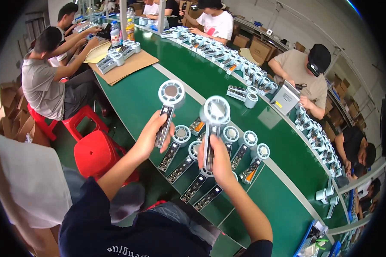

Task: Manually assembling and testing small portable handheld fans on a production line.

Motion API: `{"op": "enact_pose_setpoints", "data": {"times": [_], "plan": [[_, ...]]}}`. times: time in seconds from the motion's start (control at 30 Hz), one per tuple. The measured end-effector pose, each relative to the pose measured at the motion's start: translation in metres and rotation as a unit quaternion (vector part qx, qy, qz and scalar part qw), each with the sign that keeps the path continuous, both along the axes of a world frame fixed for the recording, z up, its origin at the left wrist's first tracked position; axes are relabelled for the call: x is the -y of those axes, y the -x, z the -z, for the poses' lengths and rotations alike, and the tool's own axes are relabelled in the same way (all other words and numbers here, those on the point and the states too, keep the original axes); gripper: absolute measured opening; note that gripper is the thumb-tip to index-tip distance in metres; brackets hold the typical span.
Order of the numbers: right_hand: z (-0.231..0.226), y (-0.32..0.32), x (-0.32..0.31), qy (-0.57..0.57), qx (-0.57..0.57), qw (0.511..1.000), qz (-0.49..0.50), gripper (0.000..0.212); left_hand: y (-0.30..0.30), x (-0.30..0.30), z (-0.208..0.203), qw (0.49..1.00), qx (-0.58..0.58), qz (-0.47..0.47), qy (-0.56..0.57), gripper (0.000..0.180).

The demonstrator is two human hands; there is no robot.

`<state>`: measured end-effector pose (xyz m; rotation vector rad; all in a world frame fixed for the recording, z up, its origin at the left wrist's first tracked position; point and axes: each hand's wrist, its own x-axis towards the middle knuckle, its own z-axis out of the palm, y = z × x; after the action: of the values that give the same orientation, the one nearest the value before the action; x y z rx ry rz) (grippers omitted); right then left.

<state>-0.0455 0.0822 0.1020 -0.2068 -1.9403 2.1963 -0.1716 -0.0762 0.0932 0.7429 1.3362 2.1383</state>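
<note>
My left hand (148,133) is wrapped around the handle of a pale blue handheld fan (171,91), whose round vented head points away from me. A dark circuit board shows along its open handle. Held the same way, a second fan (217,109) is in my right hand (221,162), slightly nearer the bench's middle. Both are raised above the green bench (133,99). Beneath and around my right hand lie several similar fans (263,150), their boards facing up, some with an orange part in the handle. My right hand partly hides some of them.
A dense row of fans (218,52) lines the bench's far side, where a co-worker (317,81) handles a grey box (285,98). At left, cardboard (135,66) carries more fans and bottles (130,31) stand behind it. Red stools (96,152) stand beside the bench's left edge.
</note>
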Motion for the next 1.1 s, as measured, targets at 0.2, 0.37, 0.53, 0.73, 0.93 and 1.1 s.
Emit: {"op": "enact_pose_setpoints", "data": {"times": [0.2, 0.37, 0.53, 0.73, 0.93, 1.1], "plan": [[0.006, 0.094, -0.008, 0.263, 0.062, 0.962, 0.032, 0.03, 0.057, -0.021, 0.002, 0.998, 0.024, -0.003, 0.054, 0.036], [0.021, 0.137, -0.011, 0.266, 0.121, 0.949, 0.116, 0.034, 0.095, -0.04, 0.013, 0.994, 0.067, -0.004, 0.091, 0.034], [0.035, 0.164, -0.017, 0.249, 0.155, 0.95, 0.109, 0.037, 0.127, -0.053, 0.033, 0.975, 0.193, 0.034, 0.104, 0.032], [0.053, 0.201, -0.018, 0.223, 0.203, 0.951, 0.063, 0.041, 0.145, -0.063, 0.065, 0.954, 0.26, 0.062, 0.134, 0.029], [0.078, 0.214, -0.022, 0.224, 0.217, 0.949, 0.053, 0.045, 0.148, -0.063, 0.054, 0.961, 0.171, 0.037, 0.212, 0.029], [0.085, 0.212, -0.02, 0.133, 0.296, 0.912, 0.251, 0.03, 0.135, -0.075, 0.054, 0.941, -0.127, -0.052, 0.31, 0.053]]}}
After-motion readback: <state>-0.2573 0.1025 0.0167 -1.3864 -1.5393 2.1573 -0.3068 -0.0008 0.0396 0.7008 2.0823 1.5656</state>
